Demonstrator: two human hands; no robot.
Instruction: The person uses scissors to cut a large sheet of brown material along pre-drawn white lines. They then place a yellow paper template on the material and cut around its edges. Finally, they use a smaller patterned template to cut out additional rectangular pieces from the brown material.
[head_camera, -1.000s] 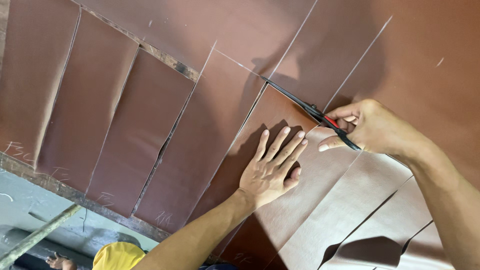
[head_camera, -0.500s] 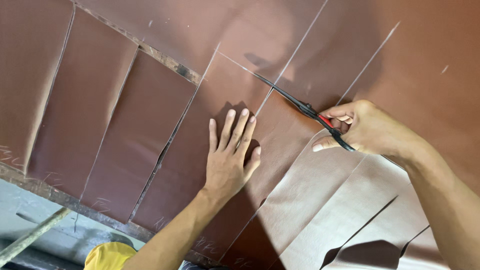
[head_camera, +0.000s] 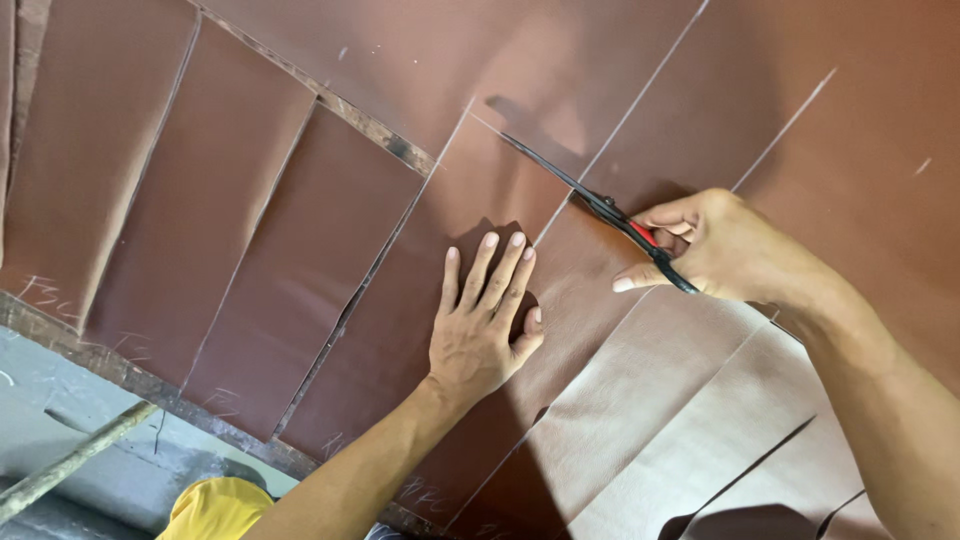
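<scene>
- Lower edge, nearest the camera: a yellow garment shows between the person's forearms, and beside it a strip of grey floor with a pale wooden stick lying on it at a slant.
- Tabletop edge: a worn, dark wooden border runs diagonally from the left side towards the bottom centre, carrying the sheet material above it.
- Brown leather sheet: it covers nearly the whole tabletop, marked with thin pale lines into long parallel strips; faint chalk scribbles sit at the strip ends near the border. Several strips on the left are already separated, with dark gaps between them; looser, paler strips lie at lower right.
- Left hand: open and flat, palm down, fingers spread and pointing away from the person, pressing the leather just left of the line under the blades.
- Right hand: closed around the handles of the scissors, fingers through the red-lined loops, thumb extended towards the left hand.
- Scissors: dark, long blades, close together, lie along a pale marked line, the tip pointing up and left, well past the left fingertips; they cast a shadow on the leather beyond.
- Far field: uncut leather with further pale lines running to the upper right.
</scene>
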